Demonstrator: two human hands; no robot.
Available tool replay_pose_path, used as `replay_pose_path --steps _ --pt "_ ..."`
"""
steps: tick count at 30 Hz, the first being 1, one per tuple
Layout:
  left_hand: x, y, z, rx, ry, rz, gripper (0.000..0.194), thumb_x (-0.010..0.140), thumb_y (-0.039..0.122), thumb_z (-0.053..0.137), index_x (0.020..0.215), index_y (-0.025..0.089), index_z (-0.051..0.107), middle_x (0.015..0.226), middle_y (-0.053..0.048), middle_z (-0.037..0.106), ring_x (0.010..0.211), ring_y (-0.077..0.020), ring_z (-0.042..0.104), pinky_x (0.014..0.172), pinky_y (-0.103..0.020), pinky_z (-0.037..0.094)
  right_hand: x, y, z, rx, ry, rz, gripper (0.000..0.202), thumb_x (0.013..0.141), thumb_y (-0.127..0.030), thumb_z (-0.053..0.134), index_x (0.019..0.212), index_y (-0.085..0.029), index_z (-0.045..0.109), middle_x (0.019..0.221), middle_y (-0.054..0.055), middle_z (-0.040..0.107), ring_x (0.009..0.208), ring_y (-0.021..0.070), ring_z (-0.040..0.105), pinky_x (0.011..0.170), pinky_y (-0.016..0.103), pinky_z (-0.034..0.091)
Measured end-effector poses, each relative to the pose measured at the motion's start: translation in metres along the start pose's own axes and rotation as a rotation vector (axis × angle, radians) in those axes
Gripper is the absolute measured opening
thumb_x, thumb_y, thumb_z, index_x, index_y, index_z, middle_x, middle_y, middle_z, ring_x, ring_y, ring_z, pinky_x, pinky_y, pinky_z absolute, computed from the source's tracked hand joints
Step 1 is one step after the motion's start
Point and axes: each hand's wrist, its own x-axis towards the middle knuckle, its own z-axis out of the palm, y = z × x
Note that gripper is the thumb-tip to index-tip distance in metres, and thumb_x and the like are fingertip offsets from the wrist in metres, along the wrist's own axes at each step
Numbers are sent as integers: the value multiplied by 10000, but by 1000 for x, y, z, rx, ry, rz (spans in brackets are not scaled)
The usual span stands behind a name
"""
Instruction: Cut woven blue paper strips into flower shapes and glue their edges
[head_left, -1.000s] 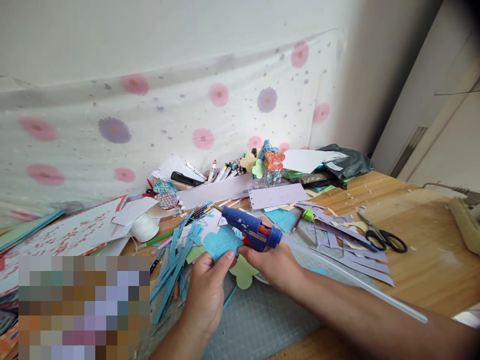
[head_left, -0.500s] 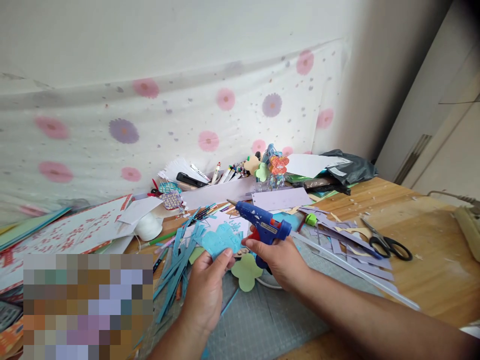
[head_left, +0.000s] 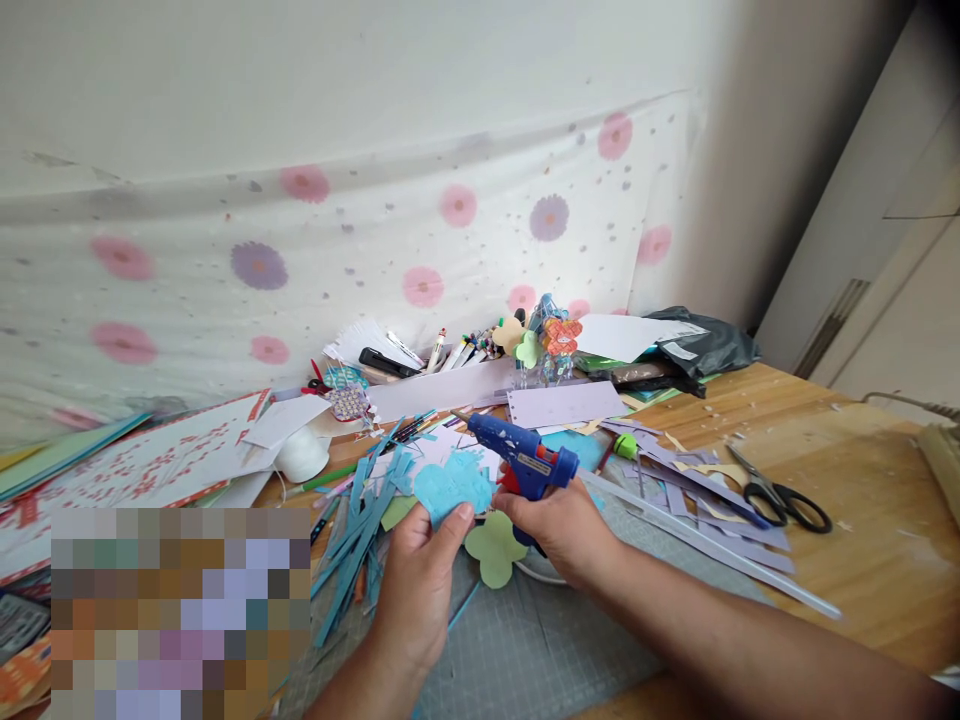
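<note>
Between thumb and fingers, my left hand (head_left: 424,560) pinches a light blue flower-shaped paper piece (head_left: 452,484). A blue glue gun (head_left: 525,455) with a red trigger is gripped in my right hand (head_left: 566,525). Its nozzle points up and to the left, over the top of the blue piece; whether it touches is too small to tell. From the gun's back a clear glue stick (head_left: 712,544) sticks out to the right. A green paper flower (head_left: 495,550) shows below and between the hands.
A grey cutting mat (head_left: 555,650) lies beneath the hands. Blue paper strips (head_left: 358,545) are at the left, with a thread spool (head_left: 302,455). Black-handled scissors (head_left: 784,500) and lilac scraps (head_left: 712,485) lie right. Pens (head_left: 465,350) and paper ornaments (head_left: 555,335) stand behind.
The view has shifted slightly, so everything sits a little lower and further right. The blue flower piece is tilted a bit differently in my left hand; both grips are unchanged.
</note>
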Motion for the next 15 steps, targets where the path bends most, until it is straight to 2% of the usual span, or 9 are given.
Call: replay_pose_path --steps 6,11,15 --pt "1 7 1 -72 66 -5 296 665 345 778 891 167 707 894 -40 726 843 -195 632 747 -295 490 2 -3 -2 60 21 -23 273 489 -247 750 722 -201 616 708 17 644 690 191 598 678 308 473" --pt "-1 6 1 -55 28 -20 282 699 346 754 919 177 703 929 -40 727 874 -201 630 763 -301 485 0 0 -3 64 -41 -66 257 548 -276 746 750 -198 607 703 14 625 703 183 590 677 296 471" --pt "-2 2 1 -16 -37 8 295 738 348 724 987 194 695 1057 -50 712 1002 -227 612 831 -310 457 -3 0 -1 79 -69 -27 308 520 -291 760 769 -192 607 730 28 640 696 187 592 663 297 474"
